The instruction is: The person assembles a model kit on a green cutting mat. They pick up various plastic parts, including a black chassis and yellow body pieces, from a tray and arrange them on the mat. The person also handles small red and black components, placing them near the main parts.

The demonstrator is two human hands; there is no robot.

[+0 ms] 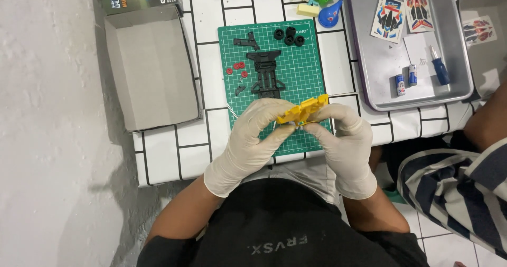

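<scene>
Table: white tiled table point(163, 151) beside a grey wall point(47, 114).
Around: green cutting mat point(306, 61), open box point(153, 72), metal tray point(380, 72).
Grip: left hand point(248, 140) and right hand point(346, 145) clamp the yellow part point(303, 110).

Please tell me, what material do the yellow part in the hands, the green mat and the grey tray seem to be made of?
The yellow part, held by both gloved hands, looks like moulded plastic: even colour, sharp edges. The green mat seems matte rubbery vinyl, flat with a printed grid. The grey tray looks like brushed metal, probably aluminium or steel, with a dull sheen and a rolled rim.
</scene>
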